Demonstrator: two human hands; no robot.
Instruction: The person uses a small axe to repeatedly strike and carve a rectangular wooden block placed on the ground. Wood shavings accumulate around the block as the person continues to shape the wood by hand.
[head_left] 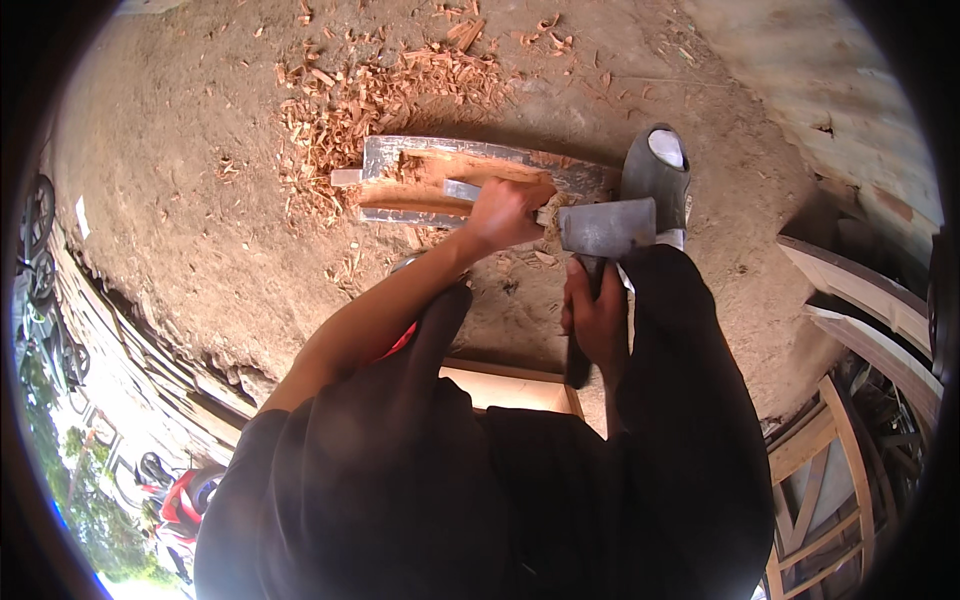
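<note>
Where dark clothing (480, 500) fills the lower middle, most of a pale, flat-faced wooden piece (505, 385) is covered; unclear what it belongs to. Red patch (400, 341) by the left forearm, mostly hidden, can't identify.

Right hand (598, 315) grasps the dark handle of a heavy-headed tool (607, 228); grey metal head, smooth, slab-shaped, axe or hammer unclear. Left hand (508, 212) is clenched round a chisel (460, 189), hiding its middle; flat grey blade pokes out left, frayed fibrous butt right beside the metal head, contact can't be told.

Workpiece (420, 165) lies on the ground under the left hand: long, slightly curved wood, raw orange hollow, dark scuffed edges, near edge partly blocked by hand and forearm. Grey shoe (655, 180) at its right end.

Curly, flaky wood shavings (400, 95) heap beyond on rough brown dirt ground (180, 150). Far right: curved boards (860, 275), slatted wooden frame (822, 480), cut off by lens rim. Far left: motorbikes (180, 500), glare-washed, partial.
</note>
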